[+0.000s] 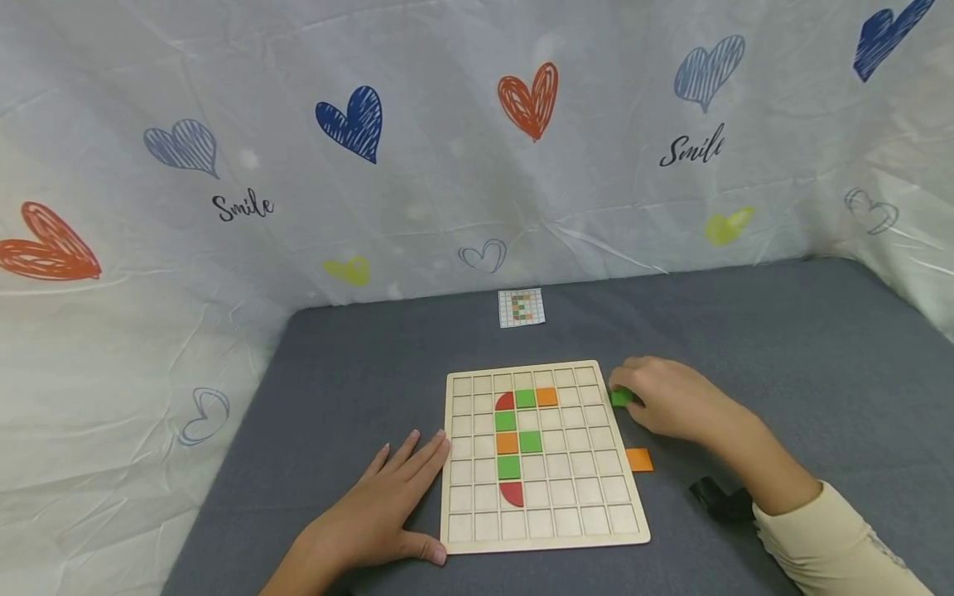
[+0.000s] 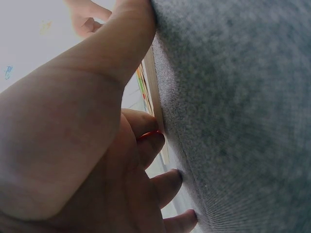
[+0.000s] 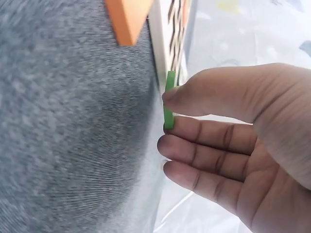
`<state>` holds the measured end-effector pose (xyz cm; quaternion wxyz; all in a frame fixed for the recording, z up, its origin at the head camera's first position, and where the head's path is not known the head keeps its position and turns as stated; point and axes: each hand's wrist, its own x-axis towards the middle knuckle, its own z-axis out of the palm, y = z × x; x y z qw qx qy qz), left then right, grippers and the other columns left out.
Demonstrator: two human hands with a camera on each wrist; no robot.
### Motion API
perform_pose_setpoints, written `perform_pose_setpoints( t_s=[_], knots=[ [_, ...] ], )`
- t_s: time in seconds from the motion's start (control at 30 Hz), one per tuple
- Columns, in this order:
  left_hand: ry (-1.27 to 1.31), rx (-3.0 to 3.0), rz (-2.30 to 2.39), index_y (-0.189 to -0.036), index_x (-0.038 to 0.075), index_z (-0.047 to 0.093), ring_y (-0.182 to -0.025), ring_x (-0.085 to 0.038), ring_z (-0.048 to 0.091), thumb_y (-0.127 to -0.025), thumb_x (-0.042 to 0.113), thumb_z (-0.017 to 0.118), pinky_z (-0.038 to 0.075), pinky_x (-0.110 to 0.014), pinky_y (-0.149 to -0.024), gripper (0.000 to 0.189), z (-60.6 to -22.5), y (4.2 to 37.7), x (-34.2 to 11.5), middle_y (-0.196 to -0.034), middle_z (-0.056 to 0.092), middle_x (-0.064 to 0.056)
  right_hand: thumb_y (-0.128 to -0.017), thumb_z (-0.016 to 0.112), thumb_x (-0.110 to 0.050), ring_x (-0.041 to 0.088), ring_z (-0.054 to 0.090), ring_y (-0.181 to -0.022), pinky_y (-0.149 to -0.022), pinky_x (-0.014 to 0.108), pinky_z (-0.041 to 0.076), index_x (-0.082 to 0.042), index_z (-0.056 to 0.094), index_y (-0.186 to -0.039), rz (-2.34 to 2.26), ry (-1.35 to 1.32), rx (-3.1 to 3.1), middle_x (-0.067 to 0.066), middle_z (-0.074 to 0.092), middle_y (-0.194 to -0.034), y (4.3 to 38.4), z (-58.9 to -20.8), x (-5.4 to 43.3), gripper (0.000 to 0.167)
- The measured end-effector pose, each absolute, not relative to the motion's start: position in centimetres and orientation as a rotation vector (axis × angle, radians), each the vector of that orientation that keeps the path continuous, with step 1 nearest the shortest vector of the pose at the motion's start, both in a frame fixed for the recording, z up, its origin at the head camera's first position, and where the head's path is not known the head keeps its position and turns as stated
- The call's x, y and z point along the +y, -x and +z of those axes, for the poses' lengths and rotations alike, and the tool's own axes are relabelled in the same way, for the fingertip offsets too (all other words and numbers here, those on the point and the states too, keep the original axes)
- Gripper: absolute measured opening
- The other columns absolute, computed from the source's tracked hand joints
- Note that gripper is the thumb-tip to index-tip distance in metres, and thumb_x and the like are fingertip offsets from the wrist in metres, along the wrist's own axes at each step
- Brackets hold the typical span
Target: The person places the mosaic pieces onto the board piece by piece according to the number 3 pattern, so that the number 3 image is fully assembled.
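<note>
A wooden grid board lies on the grey cloth, with green and orange square tiles and two red quarter-round tiles set in its cells. My left hand is spread along the board's left edge, fingers straight, with fingertips and thumb against the rim. Just beyond the right edge, my right hand pinches a green square tile. The right wrist view shows this green tile between thumb and fingers, close to the board's side.
An orange square tile lies beside the board's right edge. At the back stands out a small pattern card with a coloured grid. A black object is near my right wrist. Behind the table hangs a white curtain with hearts.
</note>
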<state>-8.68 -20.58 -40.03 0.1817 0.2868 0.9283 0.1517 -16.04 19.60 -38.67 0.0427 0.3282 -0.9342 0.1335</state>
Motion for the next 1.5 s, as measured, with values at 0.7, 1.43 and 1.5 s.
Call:
perform_pose_setpoints(
  t_s=[0.7,1.43,1.5],
  knots=[
    [-0.797,2.615,0.418,-0.163,0.018,0.015,-0.152,-0.033,0.006,-0.069,0.083,0.061,0.011,-0.068,-0.113,0.123,-39.9,8.7,-20.5,-0.167,0.011,0.002,-0.079,0.073,0.002,0.010,0.058,-0.082,-0.069,0.032,0.051,-0.008,0.074,-0.100,0.507,-1.165,-2.776,-0.002,0.065,-0.095,14.3,-37.4,17.4,0.024],
    [-0.794,2.625,0.407,-0.163,0.017,0.015,-0.152,-0.033,0.004,-0.069,0.082,0.062,0.010,-0.068,-0.113,0.123,-40.4,8.7,-20.6,-0.167,0.011,0.002,-0.077,0.072,0.000,0.006,0.044,-0.071,-0.061,0.023,0.044,-0.015,0.066,-0.084,0.439,-1.410,-2.651,-0.012,0.048,-0.078,11.6,-37.9,13.1,0.018],
    [-0.794,2.626,0.399,-0.163,0.017,0.015,-0.152,-0.032,0.004,-0.069,0.083,0.061,0.009,-0.068,-0.113,0.123,-40.3,8.7,-20.6,-0.167,0.011,0.002,-0.077,0.072,-0.002,0.006,0.043,-0.071,-0.061,0.022,0.043,-0.016,0.065,-0.083,0.430,-1.426,-2.640,-0.013,0.046,-0.077,11.5,-37.9,12.9,0.017]
  ],
)
